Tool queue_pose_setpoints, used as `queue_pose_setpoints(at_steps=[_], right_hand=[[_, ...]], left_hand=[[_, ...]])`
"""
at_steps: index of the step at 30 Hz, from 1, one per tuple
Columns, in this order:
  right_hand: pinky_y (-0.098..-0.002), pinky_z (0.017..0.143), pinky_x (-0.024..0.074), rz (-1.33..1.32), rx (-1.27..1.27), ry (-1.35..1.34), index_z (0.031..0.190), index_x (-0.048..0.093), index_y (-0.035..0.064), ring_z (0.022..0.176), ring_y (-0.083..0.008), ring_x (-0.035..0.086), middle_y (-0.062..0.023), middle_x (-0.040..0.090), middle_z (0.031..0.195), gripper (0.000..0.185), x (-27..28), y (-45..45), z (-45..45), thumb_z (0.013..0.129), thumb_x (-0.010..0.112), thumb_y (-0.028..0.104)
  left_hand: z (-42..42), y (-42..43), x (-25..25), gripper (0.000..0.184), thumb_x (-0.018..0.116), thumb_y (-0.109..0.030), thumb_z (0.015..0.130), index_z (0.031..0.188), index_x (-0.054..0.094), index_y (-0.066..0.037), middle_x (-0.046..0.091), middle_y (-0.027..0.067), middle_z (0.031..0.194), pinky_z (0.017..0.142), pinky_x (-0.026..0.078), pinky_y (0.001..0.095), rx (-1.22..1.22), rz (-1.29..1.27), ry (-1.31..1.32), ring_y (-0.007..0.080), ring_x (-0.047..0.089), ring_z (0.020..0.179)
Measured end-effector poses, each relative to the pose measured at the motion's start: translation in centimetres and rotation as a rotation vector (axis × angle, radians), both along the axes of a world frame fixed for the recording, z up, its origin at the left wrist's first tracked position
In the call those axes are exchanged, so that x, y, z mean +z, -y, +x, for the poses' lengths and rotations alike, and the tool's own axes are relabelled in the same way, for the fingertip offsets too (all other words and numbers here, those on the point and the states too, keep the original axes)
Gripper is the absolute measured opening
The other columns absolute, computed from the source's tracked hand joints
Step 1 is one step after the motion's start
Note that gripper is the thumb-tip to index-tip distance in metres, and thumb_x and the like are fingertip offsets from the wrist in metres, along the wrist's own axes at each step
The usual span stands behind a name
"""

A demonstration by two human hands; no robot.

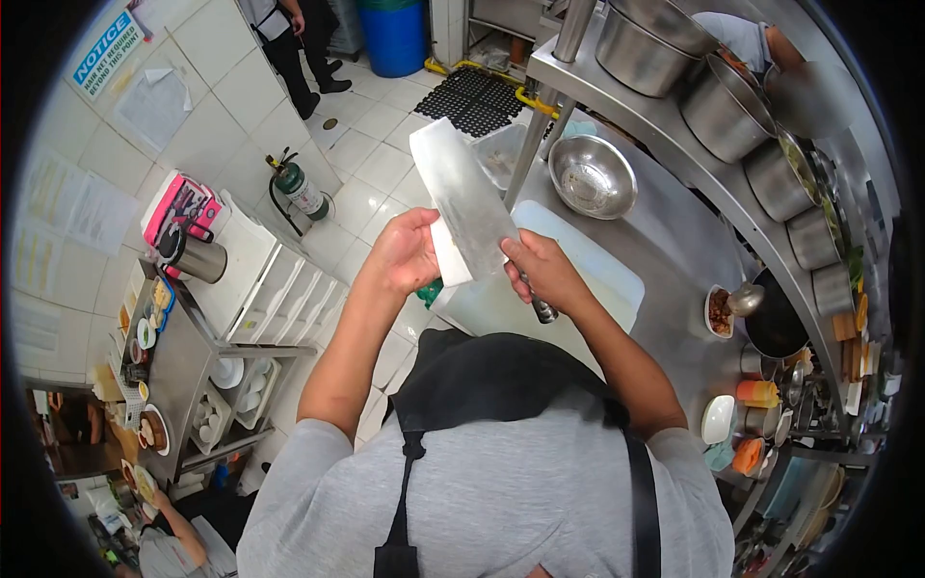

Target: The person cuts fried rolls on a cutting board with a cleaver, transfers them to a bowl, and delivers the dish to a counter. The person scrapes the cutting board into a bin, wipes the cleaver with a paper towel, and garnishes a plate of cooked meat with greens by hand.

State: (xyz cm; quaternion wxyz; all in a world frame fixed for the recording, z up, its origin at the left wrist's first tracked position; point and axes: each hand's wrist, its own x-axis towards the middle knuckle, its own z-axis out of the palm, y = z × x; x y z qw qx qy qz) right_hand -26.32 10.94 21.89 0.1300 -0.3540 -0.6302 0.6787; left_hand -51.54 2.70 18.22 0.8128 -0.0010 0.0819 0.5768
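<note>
A wide cleaver [467, 207] is held up in front of the chest, its blade slanting from upper left to lower right. My right hand [540, 268] is closed round its dark handle, with the thumb on the blade. My left hand [407, 252] holds a long white block [453, 252], seen behind the blade and along its left edge. Whether the blade touches the block cannot be told. Beneath both hands, a pale cutting board [588, 279] lies on the steel counter [665, 279].
A steel bowl [593, 177] stands beyond the board. Pots [727, 111] line the raised shelf at right. A wok [776, 318] sits farther right. One person [275, 34] stands at the top, others at lower left and upper right. A fire extinguisher [301, 190] stands by the wall.
</note>
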Motion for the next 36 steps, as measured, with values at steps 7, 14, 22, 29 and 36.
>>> queue_pose_setpoints(at_steps=[7, 14, 22, 29, 36], right_hand=[[-0.0297, 0.045, 0.0432, 0.073, 0.077, 0.087, 0.094, 0.056, 0.0036, 0.048, -0.0104, 0.051, -0.0025, 0.057, 0.072, 0.033, 0.4, -0.2, 2.2, 0.111, 0.055, 0.032], [-0.0286, 0.046, 0.0424, 0.055, 0.154, 0.162, 0.092, 0.056, 0.0046, 0.047, -0.0088, 0.049, -0.0005, 0.056, 0.068, 0.033, 1.0, -1.1, 4.9, 0.112, 0.054, 0.030], [-0.0267, 0.044, 0.0418, -0.018, 0.225, 0.197, 0.095, 0.059, 0.0053, 0.043, -0.0087, 0.049, -0.0008, 0.056, 0.063, 0.031, 2.2, -3.0, 9.0, 0.112, 0.054, 0.031], [-0.0287, 0.046, 0.0443, -0.220, 0.245, 0.196, 0.095, 0.060, 0.0048, 0.046, -0.0097, 0.052, -0.0034, 0.059, 0.069, 0.036, 4.4, -2.9, 8.8, 0.110, 0.059, 0.037], [-0.0281, 0.043, 0.0431, -0.338, 0.233, 0.162, 0.095, 0.059, 0.0057, 0.044, -0.0096, 0.051, -0.0033, 0.059, 0.069, 0.033, 3.5, -3.3, 8.5, 0.109, 0.061, 0.035]], left_hand=[[-1.9, -0.1, 1.1, 0.050, 0.039, -0.018, 0.106, 0.141, 0.048, 0.016, 0.062, 0.0310, 0.141, 0.121, 0.042, 0.0575, 0.147, -0.046, -0.072, 0.0416, 0.063, 0.131], [-4.3, -0.7, 2.1, 0.051, 0.037, -0.017, 0.105, 0.145, 0.042, 0.015, 0.057, 0.0313, 0.146, 0.122, 0.041, 0.0576, 0.244, -0.101, -0.031, 0.0428, 0.059, 0.136], [-5.0, -0.9, 3.6, 0.049, 0.037, -0.017, 0.107, 0.142, 0.044, 0.016, 0.061, 0.0303, 0.143, 0.120, 0.045, 0.0552, 0.417, -0.146, -0.226, 0.0401, 0.063, 0.132], [-4.3, -1.4, 3.3, 0.049, 0.037, -0.021, 0.108, 0.142, 0.048, 0.012, 0.065, 0.0252, 0.140, 0.117, 0.048, 0.0505, 0.415, 0.009, -0.463, 0.0361, 0.066, 0.129], [-2.4, -0.9, 4.5, 0.051, 0.037, -0.022, 0.107, 0.143, 0.050, 0.012, 0.064, 0.0251, 0.143, 0.117, 0.047, 0.0480, 0.448, 0.049, -0.673, 0.0352, 0.064, 0.131]])
